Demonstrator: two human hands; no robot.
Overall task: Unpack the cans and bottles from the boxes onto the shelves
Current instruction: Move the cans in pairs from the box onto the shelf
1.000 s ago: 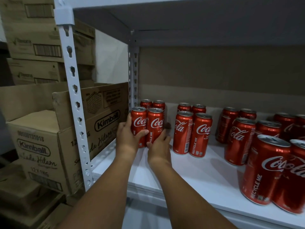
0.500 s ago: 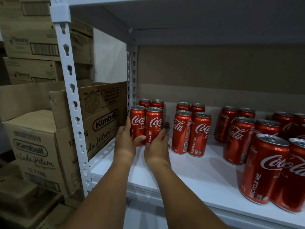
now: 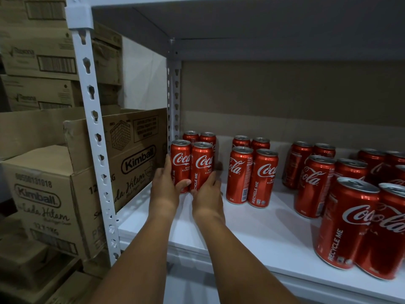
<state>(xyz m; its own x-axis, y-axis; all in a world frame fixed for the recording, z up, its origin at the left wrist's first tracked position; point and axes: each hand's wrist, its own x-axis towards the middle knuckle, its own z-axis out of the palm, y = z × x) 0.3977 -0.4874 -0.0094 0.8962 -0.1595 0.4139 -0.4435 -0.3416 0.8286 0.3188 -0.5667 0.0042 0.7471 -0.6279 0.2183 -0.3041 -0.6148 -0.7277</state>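
Together, both arms reach forward: the left hand grips the left can, the right hand grips the right can, both upright on the shelf.

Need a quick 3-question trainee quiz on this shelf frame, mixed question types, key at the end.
1. True or false: the left hand touches the red aluminium cola cans.
2. The right hand holds a can standing: A) upright on the white shelf board B) on its side C) inside a box.
3. What brand is printed on the brown cardboard box left of the white slotted upright?

Key: 1 true; 2 A; 3 Kimball.
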